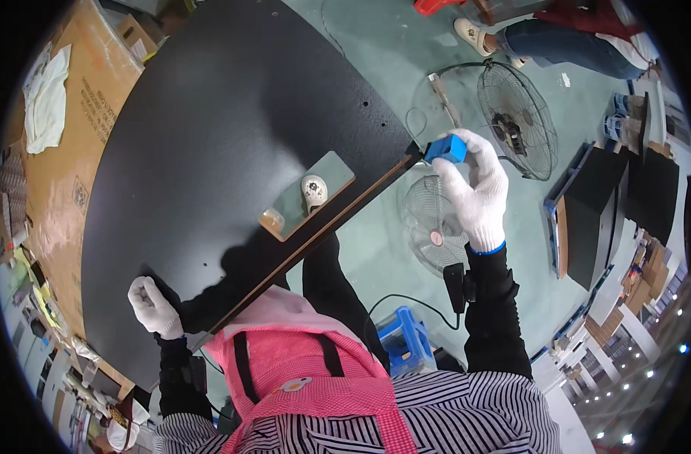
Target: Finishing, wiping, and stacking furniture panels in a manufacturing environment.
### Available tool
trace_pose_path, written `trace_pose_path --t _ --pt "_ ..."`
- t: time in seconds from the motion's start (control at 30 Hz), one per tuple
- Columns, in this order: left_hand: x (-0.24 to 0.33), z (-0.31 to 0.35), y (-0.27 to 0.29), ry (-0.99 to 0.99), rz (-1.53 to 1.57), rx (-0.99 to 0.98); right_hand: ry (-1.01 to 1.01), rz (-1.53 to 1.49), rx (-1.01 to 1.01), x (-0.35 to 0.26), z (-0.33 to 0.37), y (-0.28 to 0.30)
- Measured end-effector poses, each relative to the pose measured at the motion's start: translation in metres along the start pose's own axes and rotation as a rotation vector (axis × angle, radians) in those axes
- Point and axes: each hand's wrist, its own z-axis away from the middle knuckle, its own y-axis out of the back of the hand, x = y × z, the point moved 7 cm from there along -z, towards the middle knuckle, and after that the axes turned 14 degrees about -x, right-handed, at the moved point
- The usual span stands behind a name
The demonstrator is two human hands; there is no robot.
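Note:
A large black panel (202, 144) with a rectangular cutout and a few small holes lies in front of me. My right hand (478, 189), in a white knit glove, grips a small blue block (446, 149) between thumb and fingers. The block is at the panel's far right corner, by the end of its narrow brown-striped edge (323, 231). Over the panel's near left part is my left hand (155, 308), also gloved, with its fingers curled in. Whatever may be inside those fingers is hidden.
A big brown carton (96, 98) with a white cloth (48, 102) stands at left. Two wire fans (516, 121) are on the green floor at right, near stacked black boards (595, 216). A blue stool (404, 338) is close by. Another person's legs (557, 47) show at far right.

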Motion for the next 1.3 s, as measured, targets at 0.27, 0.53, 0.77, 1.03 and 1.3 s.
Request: trace_pose_path --t 0.27,0.53,0.77,1.03,1.3 --pt "0.006 -0.001 0.002 -0.076 -0.088 0.025 0.084 0.239 -0.097 -0.003 -0.015 0.000" --pt "0.012 -0.001 0.002 -0.153 -0.157 0.056 -0.007 0.167 -0.105 0.002 -0.020 -0.002" --pt "0.001 -0.002 0.005 -0.117 -0.125 0.024 -0.012 0.130 -0.110 0.004 -0.020 0.000" --pt "-0.001 0.000 0.004 -0.153 -0.142 0.065 0.090 0.274 -0.131 -0.003 -0.020 -0.002" --pt "-0.004 -0.001 0.004 -0.110 -0.147 0.056 0.036 0.128 -0.046 0.003 -0.018 0.007"
